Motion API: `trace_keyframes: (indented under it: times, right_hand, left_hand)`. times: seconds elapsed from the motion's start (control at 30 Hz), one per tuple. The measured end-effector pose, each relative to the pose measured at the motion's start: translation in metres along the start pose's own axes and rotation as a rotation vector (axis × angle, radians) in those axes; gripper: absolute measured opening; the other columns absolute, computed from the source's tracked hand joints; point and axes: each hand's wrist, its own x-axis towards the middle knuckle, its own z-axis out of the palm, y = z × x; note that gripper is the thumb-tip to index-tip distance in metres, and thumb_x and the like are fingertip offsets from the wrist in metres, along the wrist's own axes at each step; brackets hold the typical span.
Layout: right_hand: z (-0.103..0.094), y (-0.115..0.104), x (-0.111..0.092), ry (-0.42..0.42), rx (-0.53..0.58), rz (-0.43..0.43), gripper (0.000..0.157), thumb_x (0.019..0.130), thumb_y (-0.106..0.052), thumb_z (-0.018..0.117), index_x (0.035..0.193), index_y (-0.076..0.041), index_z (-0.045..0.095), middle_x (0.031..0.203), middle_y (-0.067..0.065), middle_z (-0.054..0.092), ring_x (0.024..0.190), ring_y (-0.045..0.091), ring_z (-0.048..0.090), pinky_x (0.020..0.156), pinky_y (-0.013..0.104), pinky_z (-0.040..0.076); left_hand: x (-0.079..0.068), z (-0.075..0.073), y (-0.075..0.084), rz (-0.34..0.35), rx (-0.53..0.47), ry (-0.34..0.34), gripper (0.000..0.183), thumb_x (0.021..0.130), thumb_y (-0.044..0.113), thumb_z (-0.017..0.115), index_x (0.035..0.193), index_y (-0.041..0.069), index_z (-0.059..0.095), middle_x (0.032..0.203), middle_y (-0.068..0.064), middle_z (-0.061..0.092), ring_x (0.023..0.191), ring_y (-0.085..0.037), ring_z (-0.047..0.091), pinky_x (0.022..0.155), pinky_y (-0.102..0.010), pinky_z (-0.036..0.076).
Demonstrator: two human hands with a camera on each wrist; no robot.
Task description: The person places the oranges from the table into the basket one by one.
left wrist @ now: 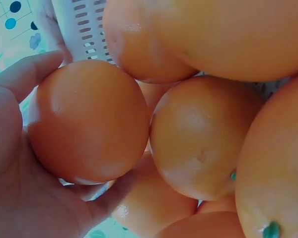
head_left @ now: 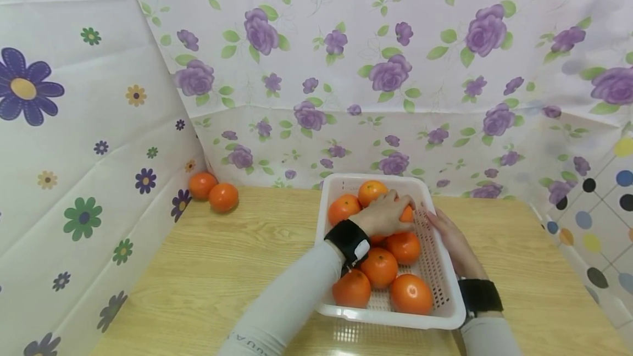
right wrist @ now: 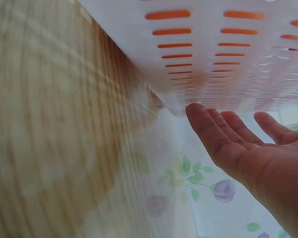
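Note:
A white perforated plastic basket [head_left: 447,295] stands on the wooden table with several oranges inside. My left hand [head_left: 386,214] reaches into it and grips one orange [left wrist: 89,121], fingers and thumb curled round the fruit's sides. In the left wrist view another orange [left wrist: 201,139] touches the gripped one, with more fruit crowded behind. My right hand [head_left: 455,240] is at the basket's right outer side; in the right wrist view its fairly straight fingers [right wrist: 208,129] touch the slotted wall [right wrist: 203,64]. Orange fruit shows through the slots.
Two more oranges [head_left: 223,197] sit side by side at the table's back left corner, by the flowered cloth [head_left: 89,125]. A floral sheet [head_left: 306,70] hangs behind the table [head_left: 222,257]. A dotted sheet [head_left: 593,235] borders the right side.

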Motion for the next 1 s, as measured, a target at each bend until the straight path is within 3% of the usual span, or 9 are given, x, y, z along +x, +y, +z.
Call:
trace_keyframes:
  times: [0.17, 0.57, 0.77, 1.0]
  right_hand:
    - [0.0, 0.0, -0.001, 0.004, 0.006, -0.001, 0.069, 0.109, -0.059, 0.034, 0.168, -0.033, 0.009, 0.159, 0.023, 0.036, 0.118, 0.025, 0.062, 0.092, 0.058, 0.056]
    - [0.0, 0.0, 0.0, 0.007, 0.006, 0.011, 0.071, 0.108, -0.06, 0.036, 0.168, -0.034, 0.008, 0.16, 0.023, 0.034, 0.119, 0.028, 0.061, 0.091, 0.061, 0.056]
    - [0.001, 0.001, 0.0, 0.012, 0.013, -0.013, 0.07, 0.11, -0.057, 0.035, 0.168, -0.026, 0.011, 0.149, 0.022, 0.044, 0.113, 0.023, 0.064, 0.091, 0.056, 0.057]
    - [0.002, 0.001, 0.0, 0.003, 0.031, -0.016, 0.07, 0.11, -0.056, 0.034, 0.168, -0.024, 0.01, 0.154, 0.027, 0.038, 0.112, 0.019, 0.064, 0.091, 0.052, 0.057]
  left_hand:
    - [0.002, 0.0, 0.001, 0.001, 0.048, 0.004, 0.047, 0.1, 0.047, 0.067, 0.141, 0.028, 0.052, 0.134, -0.004, 0.048, 0.116, -0.022, 0.047, 0.103, -0.039, 0.047]
    - [0.0, -0.009, -0.003, 0.029, -0.016, 0.013, 0.066, 0.096, 0.056, 0.069, 0.151, 0.028, 0.048, 0.138, -0.004, 0.047, 0.122, -0.022, 0.048, 0.105, -0.041, 0.048]
    - [-0.001, -0.015, -0.005, 0.039, -0.011, 0.02, 0.063, 0.097, 0.052, 0.069, 0.152, 0.027, 0.048, 0.14, -0.005, 0.047, 0.119, -0.021, 0.047, 0.104, -0.037, 0.045]
    - [-0.008, -0.021, -0.011, 0.091, -0.092, 0.085, 0.055, 0.103, 0.046, 0.064, 0.151, 0.023, 0.05, 0.137, -0.007, 0.047, 0.119, -0.019, 0.051, 0.1, -0.033, 0.048]
